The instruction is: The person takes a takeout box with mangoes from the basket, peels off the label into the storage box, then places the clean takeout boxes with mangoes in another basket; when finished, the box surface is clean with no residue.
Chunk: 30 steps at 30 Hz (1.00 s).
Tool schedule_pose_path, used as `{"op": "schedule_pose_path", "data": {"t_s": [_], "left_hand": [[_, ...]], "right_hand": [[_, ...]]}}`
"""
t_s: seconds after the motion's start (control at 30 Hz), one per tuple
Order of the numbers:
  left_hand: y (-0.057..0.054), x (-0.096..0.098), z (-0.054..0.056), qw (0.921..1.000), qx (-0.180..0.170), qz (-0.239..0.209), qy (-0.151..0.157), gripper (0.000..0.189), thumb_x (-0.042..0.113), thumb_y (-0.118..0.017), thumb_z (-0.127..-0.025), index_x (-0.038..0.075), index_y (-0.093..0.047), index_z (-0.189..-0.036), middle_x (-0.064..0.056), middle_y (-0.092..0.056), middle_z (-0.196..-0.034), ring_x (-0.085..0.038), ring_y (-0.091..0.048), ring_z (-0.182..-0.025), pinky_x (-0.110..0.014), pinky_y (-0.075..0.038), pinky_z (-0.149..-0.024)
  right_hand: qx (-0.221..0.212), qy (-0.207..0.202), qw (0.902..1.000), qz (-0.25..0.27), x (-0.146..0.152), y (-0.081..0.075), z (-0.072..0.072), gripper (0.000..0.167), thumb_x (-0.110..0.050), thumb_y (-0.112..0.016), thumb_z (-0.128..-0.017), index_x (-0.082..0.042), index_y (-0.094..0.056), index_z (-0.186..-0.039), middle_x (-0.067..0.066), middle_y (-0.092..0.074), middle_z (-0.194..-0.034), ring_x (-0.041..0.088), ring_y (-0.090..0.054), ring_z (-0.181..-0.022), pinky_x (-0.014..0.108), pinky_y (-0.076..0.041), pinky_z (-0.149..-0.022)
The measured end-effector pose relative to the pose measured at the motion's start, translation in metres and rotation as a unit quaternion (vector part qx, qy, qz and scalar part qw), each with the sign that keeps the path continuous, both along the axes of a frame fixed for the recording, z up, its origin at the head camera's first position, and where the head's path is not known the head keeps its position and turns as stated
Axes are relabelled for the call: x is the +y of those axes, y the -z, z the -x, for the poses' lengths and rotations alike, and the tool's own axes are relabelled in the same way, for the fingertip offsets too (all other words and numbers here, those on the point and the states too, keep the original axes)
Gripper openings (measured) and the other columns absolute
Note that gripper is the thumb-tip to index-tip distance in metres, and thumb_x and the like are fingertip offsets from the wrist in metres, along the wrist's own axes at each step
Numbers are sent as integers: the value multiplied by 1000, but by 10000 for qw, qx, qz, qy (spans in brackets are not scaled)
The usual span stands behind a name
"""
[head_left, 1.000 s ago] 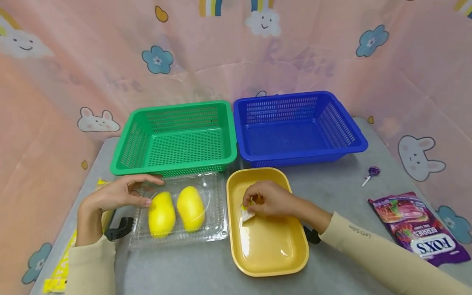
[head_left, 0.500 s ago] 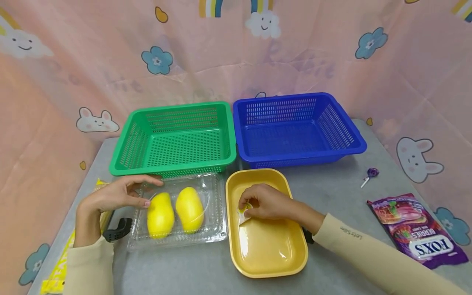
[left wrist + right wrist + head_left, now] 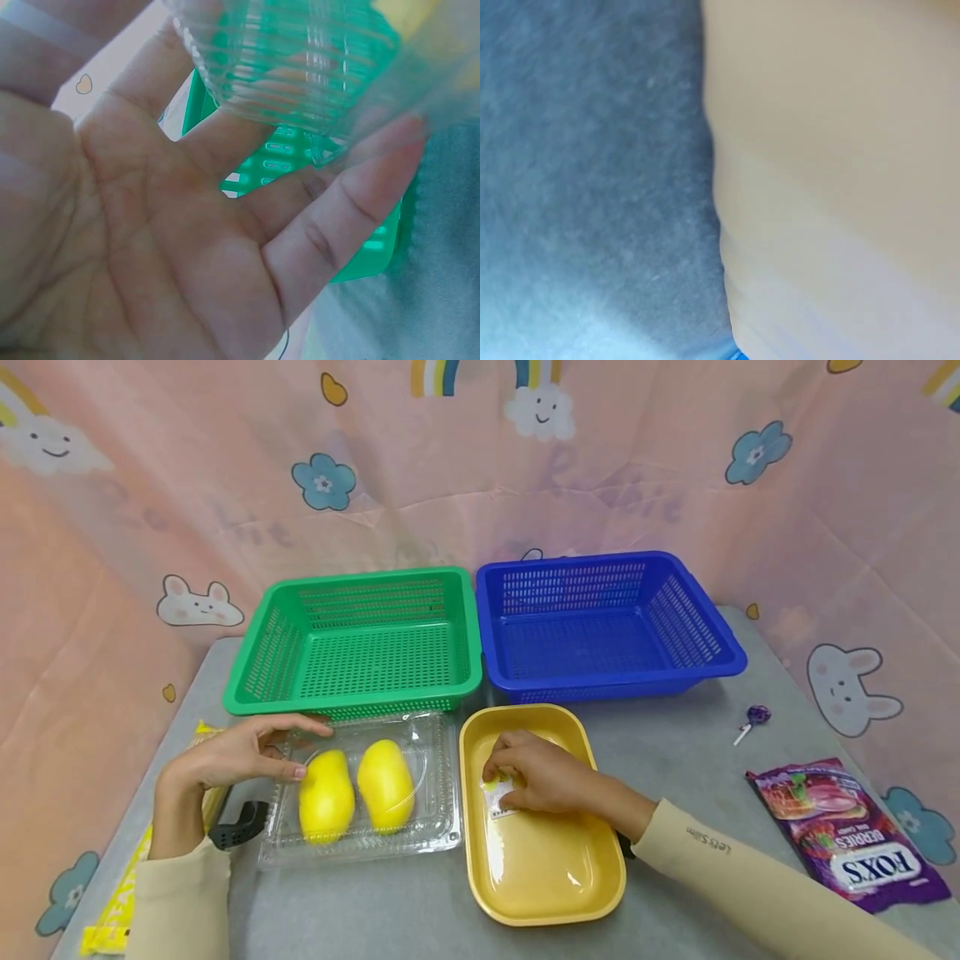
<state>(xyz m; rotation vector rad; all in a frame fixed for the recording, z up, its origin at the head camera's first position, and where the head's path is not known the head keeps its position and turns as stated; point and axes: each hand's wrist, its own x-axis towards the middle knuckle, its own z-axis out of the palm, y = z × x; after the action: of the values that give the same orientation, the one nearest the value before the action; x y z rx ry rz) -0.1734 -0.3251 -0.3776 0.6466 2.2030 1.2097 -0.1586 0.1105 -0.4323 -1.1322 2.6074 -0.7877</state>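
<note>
My left hand (image 3: 240, 752) is at the left side of a clear plastic clamshell box (image 3: 442, 810), which holds two yellow mangoes (image 3: 386, 785). Its thumb and index finger lie apart along the box, the thumb tip beside the left mango. In the left wrist view, ribbed clear plastic (image 3: 300, 90) overlaps the long, extended fingers (image 3: 300, 255). Inside a yellow tray (image 3: 540, 893), my right hand (image 3: 536, 772) pinches a small white-and-yellow packet (image 3: 497, 797) with dark print. Only a pale surface and grey tabletop fill the right wrist view.
Behind stand a green basket (image 3: 375, 702) and a blue basket (image 3: 615, 677), side by side. At right lie a lollipop (image 3: 757, 716) and a purple Fox's candy bag (image 3: 855, 843). A yellow packet (image 3: 112, 910) lies along the left edge. A patterned pink curtain (image 3: 420, 468) surrounds the table.
The right hand has shifted slightly left inside the tray and turned the small packet, so more of its printed face shows. The left hand and the box stay in place.
</note>
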Motion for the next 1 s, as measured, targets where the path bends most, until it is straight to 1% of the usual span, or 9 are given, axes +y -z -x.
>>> {"op": "schedule_pose_path", "data": {"t_s": [0.13,0.23,0.4,0.57,0.63,0.77,0.87,0.93,1.0], "left_hand": [[0,0,0,10000,-22,-13,-56,56,13,-74,-93,0,-53,-143,-14,-46,-152,-6,-59,-121,-34,-60,-78],[1,-1,1,10000,-26,50,-70,57,14,-75,-93,1,-53,-144,-2,-49,-150,-4,-59,-122,-34,-60,-79],[3,-3,3,10000,-14,92,31,57,14,-74,-94,2,-52,-145,18,-49,-144,-7,-64,-113,-35,-61,-77],[2,-3,3,9999,49,65,102,52,13,-71,-96,9,-53,-145,22,-48,-144,-4,-63,-111,-34,-60,-77],[1,-4,2,9999,106,54,114,50,13,-69,-97,12,-54,-145,18,-49,-147,-2,-62,-115,-34,-60,-79],[-1,-7,-1,9995,274,121,83,49,13,-68,-98,14,-56,-145,-7,-46,-157,1,-63,-116,-30,-58,-85],[-2,-9,-4,9992,333,217,-20,49,15,-69,-97,14,-57,-145,-22,-40,-159,3,-60,-120,-27,-57,-89],[-3,-10,-4,9991,341,239,-68,49,15,-70,-97,13,-57,-144,-23,-40,-159,1,-63,-116,-26,-56,-89],[-3,-10,-4,9991,339,237,-87,50,14,-71,-96,12,-58,-144,-14,-46,-156,-3,-66,-105,-27,-56,-85]], "right_hand": [[-99,180,9998,-74,0,-1,1,34,-21,-90,-75,-16,-77,-106,-1,-59,-96,12,-46,-91,28,-40,-82],[-192,280,9994,-102,0,-1,2,36,-22,-90,-75,-17,-76,-108,-1,-56,-91,12,-43,-88,27,-36,-79],[-135,186,9997,-84,1,-1,1,40,-20,-88,-76,-15,-76,-114,1,-57,-93,12,-43,-88,27,-36,-79],[72,-61,9999,122,1,-9,-1,36,-20,-80,-86,-13,-74,-120,3,-63,-99,13,-50,-88,25,-43,-78],[187,-55,9995,235,3,-16,-2,32,-22,-77,-90,-14,-73,-121,2,-65,-100,14,-54,-86,24,-45,-77],[571,85,9962,660,14,-27,-3,26,-22,-75,-93,-14,-74,-118,2,-69,-103,16,-60,-90,29,-52,-80],[898,338,9887,1149,28,-30,1,22,-16,-76,-92,-12,-75,-113,3,-72,-101,17,-62,-91,34,-55,-81],[1101,617,9813,1455,40,-30,5,20,-12,-77,-91,-13,-75,-111,1,-72,-98,16,-62,-88,33,-56,-77],[1286,903,9711,1798,53,-29,9,20,-6,-77,-89,-13,-76,-108,-1,-71,-94,14,-61,-85,30,-54,-73]]}}
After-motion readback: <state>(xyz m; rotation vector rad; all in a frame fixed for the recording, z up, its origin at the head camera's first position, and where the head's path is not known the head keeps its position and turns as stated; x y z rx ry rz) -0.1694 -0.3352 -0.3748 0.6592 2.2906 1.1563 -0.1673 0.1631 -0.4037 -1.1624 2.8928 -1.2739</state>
